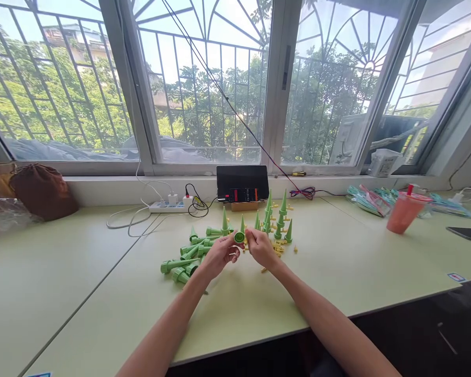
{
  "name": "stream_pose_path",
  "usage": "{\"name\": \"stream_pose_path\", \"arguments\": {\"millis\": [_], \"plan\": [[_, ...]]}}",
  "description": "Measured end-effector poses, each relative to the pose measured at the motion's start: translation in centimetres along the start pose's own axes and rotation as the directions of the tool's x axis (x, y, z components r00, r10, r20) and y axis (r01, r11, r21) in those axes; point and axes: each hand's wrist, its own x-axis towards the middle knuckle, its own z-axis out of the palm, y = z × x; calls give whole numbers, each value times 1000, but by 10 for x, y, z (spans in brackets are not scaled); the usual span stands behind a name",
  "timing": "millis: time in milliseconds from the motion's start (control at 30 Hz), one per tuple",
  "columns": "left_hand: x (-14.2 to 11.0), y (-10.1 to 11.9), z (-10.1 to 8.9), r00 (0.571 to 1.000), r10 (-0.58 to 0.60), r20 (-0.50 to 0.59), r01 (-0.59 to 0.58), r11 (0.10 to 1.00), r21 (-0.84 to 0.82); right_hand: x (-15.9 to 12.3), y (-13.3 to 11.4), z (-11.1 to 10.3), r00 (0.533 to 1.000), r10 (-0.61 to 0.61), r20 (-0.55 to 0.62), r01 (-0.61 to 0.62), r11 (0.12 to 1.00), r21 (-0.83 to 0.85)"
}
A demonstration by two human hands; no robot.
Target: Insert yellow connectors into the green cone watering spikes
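A green plastic plant-watering spike (239, 237) is in my left hand (220, 255), its round open end turned toward me. The fingers of that hand are closed around it. Right beside the spike's rim, my right hand (260, 246) is closed in a pinch; whatever it holds is hidden by the fingers. To the left lies a pile of green spikes (178, 265). Behind and to the right of my hands, several spikes stand point up, some stacked with yellow valves sticking out sideways (280, 217). Small yellow valves (278, 247) lie loose near my right hand.
A phone (243, 195) leans on a dark tablet (242, 178) at the back. Left of it are a power strip (168, 207), cables and a brown bag (43, 191). To the right stand a red cup (406, 212) and plastic packets (369, 201). The table's front edge is close.
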Motion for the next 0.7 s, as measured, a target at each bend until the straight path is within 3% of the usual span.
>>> {"name": "stream_pose_path", "arguments": {"millis": [300, 700], "plan": [[0, 0, -2, 996, 79, -51, -74, 993, 91, 0, 2, 0, 999, 43, 13, -43, 999, 5], [-6, 9, 1, 983, 179, -30, -167, 957, 239, 0, -1, -1, 1000, 16, 9, -16, 1000, -12]]}}
